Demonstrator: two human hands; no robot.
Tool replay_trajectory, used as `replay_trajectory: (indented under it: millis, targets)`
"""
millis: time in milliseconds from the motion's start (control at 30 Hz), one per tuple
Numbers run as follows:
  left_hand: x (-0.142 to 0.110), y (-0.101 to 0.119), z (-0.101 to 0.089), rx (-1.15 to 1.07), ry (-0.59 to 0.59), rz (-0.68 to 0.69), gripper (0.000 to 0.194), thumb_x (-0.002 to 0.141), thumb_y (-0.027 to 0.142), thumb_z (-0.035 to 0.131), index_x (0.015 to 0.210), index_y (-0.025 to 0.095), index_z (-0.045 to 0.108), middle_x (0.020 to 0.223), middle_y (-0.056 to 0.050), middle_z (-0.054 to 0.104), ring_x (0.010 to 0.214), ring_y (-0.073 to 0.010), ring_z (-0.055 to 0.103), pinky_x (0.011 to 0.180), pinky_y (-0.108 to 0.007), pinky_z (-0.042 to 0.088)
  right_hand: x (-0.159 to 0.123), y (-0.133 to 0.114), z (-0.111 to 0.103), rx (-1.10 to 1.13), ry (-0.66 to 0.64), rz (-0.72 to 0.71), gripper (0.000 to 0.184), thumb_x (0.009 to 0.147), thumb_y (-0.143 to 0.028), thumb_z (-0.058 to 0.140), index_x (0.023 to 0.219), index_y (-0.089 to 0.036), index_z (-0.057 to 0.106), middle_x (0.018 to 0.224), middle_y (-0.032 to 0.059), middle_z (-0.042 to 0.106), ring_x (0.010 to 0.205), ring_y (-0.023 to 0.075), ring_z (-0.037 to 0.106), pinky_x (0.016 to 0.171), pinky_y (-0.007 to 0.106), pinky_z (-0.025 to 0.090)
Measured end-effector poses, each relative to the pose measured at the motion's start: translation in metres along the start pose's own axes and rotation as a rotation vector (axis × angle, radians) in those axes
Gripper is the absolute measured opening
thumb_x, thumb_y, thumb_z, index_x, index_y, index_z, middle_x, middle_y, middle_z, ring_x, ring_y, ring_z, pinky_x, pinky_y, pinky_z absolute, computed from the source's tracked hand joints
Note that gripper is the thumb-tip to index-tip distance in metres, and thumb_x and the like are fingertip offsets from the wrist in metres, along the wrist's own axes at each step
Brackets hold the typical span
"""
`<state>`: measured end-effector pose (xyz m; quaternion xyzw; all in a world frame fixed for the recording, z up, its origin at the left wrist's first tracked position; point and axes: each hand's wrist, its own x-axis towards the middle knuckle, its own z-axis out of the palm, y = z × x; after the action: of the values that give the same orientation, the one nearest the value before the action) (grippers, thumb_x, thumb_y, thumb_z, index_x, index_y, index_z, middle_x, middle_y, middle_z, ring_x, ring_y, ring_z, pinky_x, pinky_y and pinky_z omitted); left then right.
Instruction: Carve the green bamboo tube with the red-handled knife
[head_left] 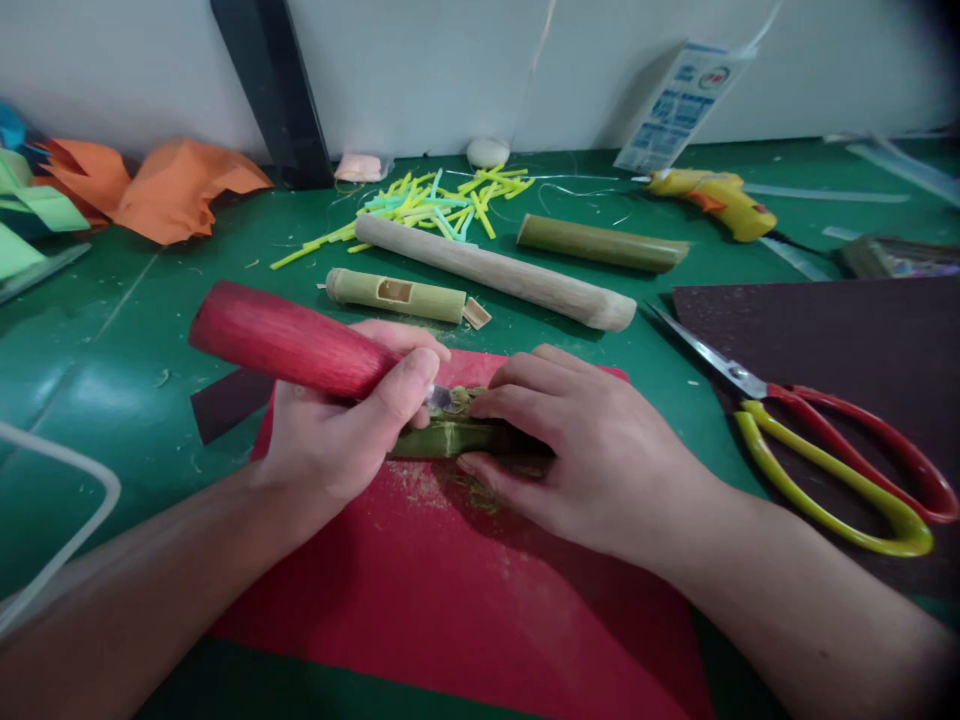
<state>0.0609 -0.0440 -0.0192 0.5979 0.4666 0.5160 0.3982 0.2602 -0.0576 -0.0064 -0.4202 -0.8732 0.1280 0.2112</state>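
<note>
My left hand [337, 425] is closed around the red wooden handle [285, 340] of a carving tool, whose short metal blade [441, 398] touches a green bamboo piece [442, 438]. My right hand [577, 445] presses down on that bamboo piece, fingers curled over it, holding it on a red sheet [450, 600]. Greenish shavings lie on the sheet beneath the bamboo.
On the green mat [112, 380] lie a notched bamboo tube [397, 295], a pale wooden stick [495, 272], another green bamboo tube [600, 243], cut straw pieces [427, 205], a yellow glue gun [712, 200], red-and-yellow scissors [825, 450] on a dark board [862, 340], and orange paper [165, 185].
</note>
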Motion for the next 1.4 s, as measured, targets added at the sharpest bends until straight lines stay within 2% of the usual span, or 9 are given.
replay_trajectory:
  millis: [167, 333, 433, 633, 867, 1200, 1400]
  targets:
    - [-0.003, 0.003, 0.001, 0.118, 0.012, 0.100, 0.014, 0.086, 0.026, 0.066, 0.072, 0.024, 0.070, 0.061, 0.002, 0.064, 0.059, -0.0150, 0.062, 0.056, -0.028, 0.052, 0.000, -0.005, 0.003, -0.038, 0.002, 0.016, 0.013, 0.084, -0.030, 0.067, 0.081, -0.017, 0.070, 0.081, 0.0072, 0.069, 0.077, 0.0209, 0.057, 0.067, 0.034, 0.041]
    - [-0.001, 0.007, 0.001, 0.249, -0.003, 0.172, 0.016, 0.080, 0.020, 0.068, 0.066, 0.024, 0.063, 0.060, 0.004, 0.062, 0.059, -0.0143, 0.059, 0.064, -0.030, 0.054, 0.001, -0.012, 0.008, -0.066, 0.004, 0.041, 0.017, 0.084, -0.032, 0.068, 0.082, -0.016, 0.071, 0.082, 0.0077, 0.070, 0.076, 0.0215, 0.057, 0.068, 0.036, 0.041]
    - [-0.001, 0.006, 0.002, 0.213, -0.032, 0.148, 0.018, 0.082, 0.020, 0.068, 0.065, 0.023, 0.062, 0.058, 0.004, 0.059, 0.055, -0.0130, 0.056, 0.061, -0.029, 0.051, 0.001, -0.016, 0.012, -0.044, 0.009, 0.066, 0.018, 0.086, -0.032, 0.066, 0.087, -0.015, 0.073, 0.085, 0.0084, 0.072, 0.079, 0.0222, 0.060, 0.070, 0.036, 0.043]
    - [-0.001, 0.000, 0.003, 0.034, -0.010, 0.056, 0.022, 0.086, 0.027, 0.066, 0.065, 0.021, 0.062, 0.054, 0.004, 0.055, 0.049, -0.0100, 0.049, 0.048, -0.025, 0.042, 0.002, -0.018, 0.018, -0.029, 0.013, 0.094, 0.016, 0.082, -0.029, 0.068, 0.087, -0.015, 0.073, 0.085, 0.0078, 0.071, 0.081, 0.0225, 0.061, 0.069, 0.035, 0.043]
    - [0.001, 0.003, 0.003, 0.042, -0.052, -0.048, 0.017, 0.084, 0.025, 0.066, 0.068, 0.020, 0.062, 0.054, 0.004, 0.057, 0.049, -0.0090, 0.050, 0.048, -0.021, 0.044, 0.004, -0.016, 0.017, -0.040, -0.017, 0.072, 0.017, 0.082, -0.031, 0.071, 0.089, -0.015, 0.073, 0.088, 0.0065, 0.073, 0.083, 0.0231, 0.060, 0.075, 0.038, 0.045]
    - [0.002, 0.005, 0.003, 0.044, -0.127, 0.030, 0.018, 0.082, 0.021, 0.068, 0.065, 0.020, 0.063, 0.058, 0.005, 0.059, 0.052, -0.0083, 0.053, 0.053, -0.021, 0.047, 0.003, -0.016, 0.018, -0.017, -0.001, 0.056, 0.024, 0.085, -0.032, 0.069, 0.100, -0.015, 0.076, 0.095, 0.0085, 0.075, 0.090, 0.0266, 0.064, 0.080, 0.040, 0.047]
    - [0.004, 0.006, 0.002, 0.089, -0.095, 0.013, 0.018, 0.082, 0.018, 0.066, 0.064, 0.019, 0.062, 0.054, 0.005, 0.057, 0.050, -0.0082, 0.052, 0.050, -0.020, 0.046, 0.002, -0.015, 0.018, -0.032, 0.027, 0.034, 0.018, 0.082, -0.030, 0.072, 0.089, -0.014, 0.075, 0.085, 0.0071, 0.072, 0.081, 0.0234, 0.061, 0.075, 0.038, 0.046]
